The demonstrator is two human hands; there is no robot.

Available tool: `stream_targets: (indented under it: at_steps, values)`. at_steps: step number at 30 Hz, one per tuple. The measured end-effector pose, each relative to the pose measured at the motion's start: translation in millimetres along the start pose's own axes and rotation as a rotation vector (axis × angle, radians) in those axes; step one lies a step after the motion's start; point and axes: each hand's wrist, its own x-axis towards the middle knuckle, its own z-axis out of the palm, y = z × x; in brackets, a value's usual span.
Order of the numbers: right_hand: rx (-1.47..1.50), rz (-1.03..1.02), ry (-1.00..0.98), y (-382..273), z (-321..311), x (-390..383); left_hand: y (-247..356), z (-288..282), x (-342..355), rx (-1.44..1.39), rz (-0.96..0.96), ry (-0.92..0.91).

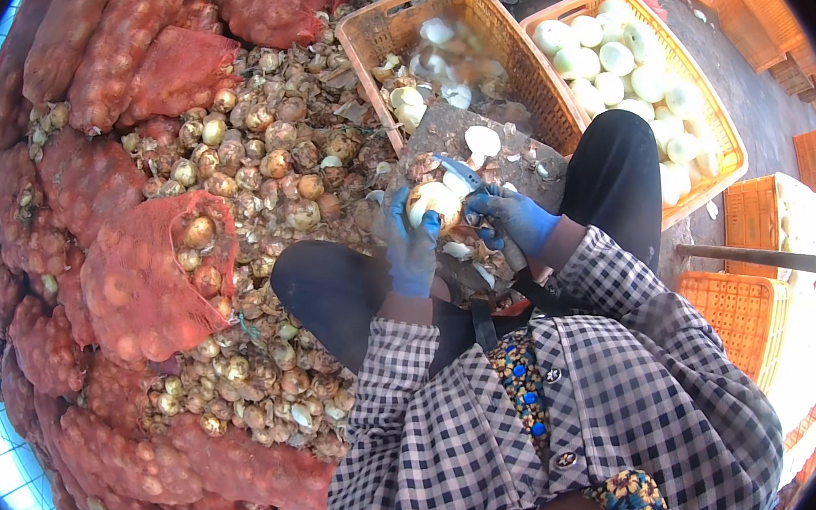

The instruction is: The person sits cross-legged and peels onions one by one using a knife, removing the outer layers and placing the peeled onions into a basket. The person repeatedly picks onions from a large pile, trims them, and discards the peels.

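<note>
Red mesh sacks [88,181] packed with onions are heaped along the far left. At the inner edge of the heap, one open sack [135,291] shows onions at its mouth. Next, loose brown-skinned onions [263,171] cover the ground up to the seated person's left knee, in dark trousers [327,294].

At centre, the left hand [411,243], in a blue glove, has its grip curled around a partly peeled onion [432,204], thumb across the near side. The onion is above a grey, scrap-strewn slab [526,159] between the knees. Beyond the hands, a tan plastic crate [538,67] contains white pieces and some pale onions. A knife [460,170] has its blade angled up and left, just beside the onion; whether it touches is unclear. To its right, the right hand [516,216], also blue-gloved, has its grip closed on the knife's handle end.

Farther right, past the right knee, a second plastic crate [721,108] is full of peeled white onions [617,58]. Orange crates [734,314] stand at the far right, near a slanting pole [766,258].
</note>
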Motion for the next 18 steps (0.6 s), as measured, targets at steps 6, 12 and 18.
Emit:
stream_targets:
  at_steps: [6, 12, 18]
  values:
    - [-0.020, -0.032, -0.098, 0, 0, -23, -12, 11, -4, -0.070, 0.025, -0.165]
    - [0.385, -0.106, -0.248, -20, 0, -36, -9, 14, 14, -0.530, -0.225, -0.213]
    - [-1.317, -0.429, 0.521, -64, -50, 5, -2, 14, 38, -0.490, -0.044, -0.138]
